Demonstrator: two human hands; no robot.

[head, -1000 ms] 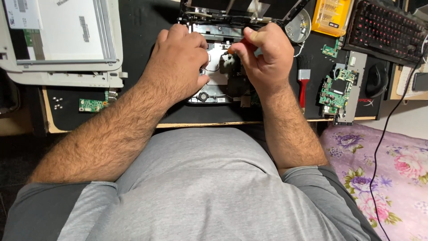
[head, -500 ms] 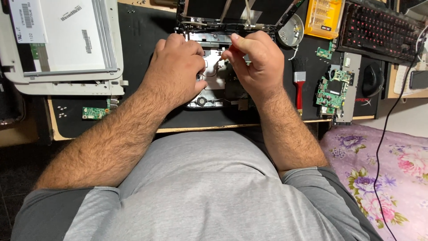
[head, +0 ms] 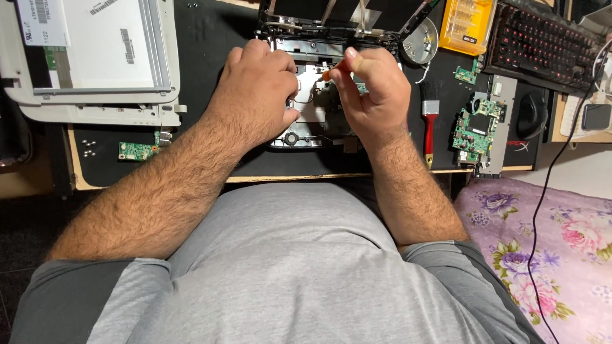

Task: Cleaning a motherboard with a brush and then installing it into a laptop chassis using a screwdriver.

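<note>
The left hand presses, fingers curled, on the chassis at centre far. Just right, the right hand pinches a screwdriver over it. A slipping tip could likely gouge the board parts nearby.

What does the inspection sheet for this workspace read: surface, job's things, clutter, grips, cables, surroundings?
Surface: black mat on a wooden bench.
Job's things: opened laptop chassis, inner parts exposed; orange-handled tool.
Clutter: detached screen panel, small green board, loose screws, red-handled brush, larger circuit board, yellow bit case, keyboard, mouse.
Grips: left hand rests on the chassis; right hand closed on the tool.
Cables: black cable hangs off the bench's right side.
Surroundings: floral cloth at lower right.
</note>
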